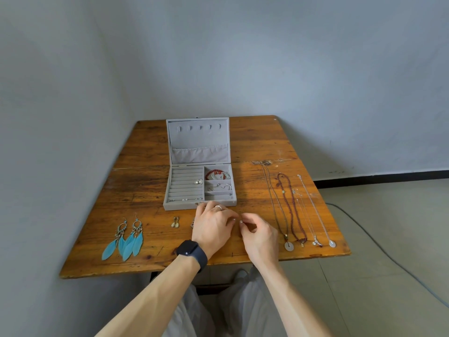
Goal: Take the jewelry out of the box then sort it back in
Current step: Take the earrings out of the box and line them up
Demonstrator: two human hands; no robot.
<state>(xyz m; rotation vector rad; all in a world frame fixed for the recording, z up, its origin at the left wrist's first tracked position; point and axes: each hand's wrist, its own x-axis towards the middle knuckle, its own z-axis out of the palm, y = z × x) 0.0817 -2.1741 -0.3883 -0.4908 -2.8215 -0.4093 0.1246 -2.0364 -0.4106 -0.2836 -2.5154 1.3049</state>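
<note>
Worn orange-brown wood of the table (145,186) carries the grey velvet jewelry box (179,207), which stands open midway along its far half; a red bead bracelet (213,173) and a silver bangle (224,186) lie in its right compartments, and small studs sit in the ring rolls. Blue feather earrings (126,242) lie by the near left corner; gold drop earrings (175,223) lie just left of the left hand (213,227); four necklaces (288,246) run along the right edge.

Both hands hover just before the box's front wall; the left hand and right hand (260,235) have fingers curled in with tips nearly meeting; whether they pinch a small piece I cannot tell, for the knuckles hide it.

Anything tiny held there could slip and roll off the near edge; the left wrist could sweep the drop earrings; the pendants lie close enough to the near edge for a sleeve to drag them off.

A small piece at the left hand's far side is half covered; the studs are too small to identify.
</note>
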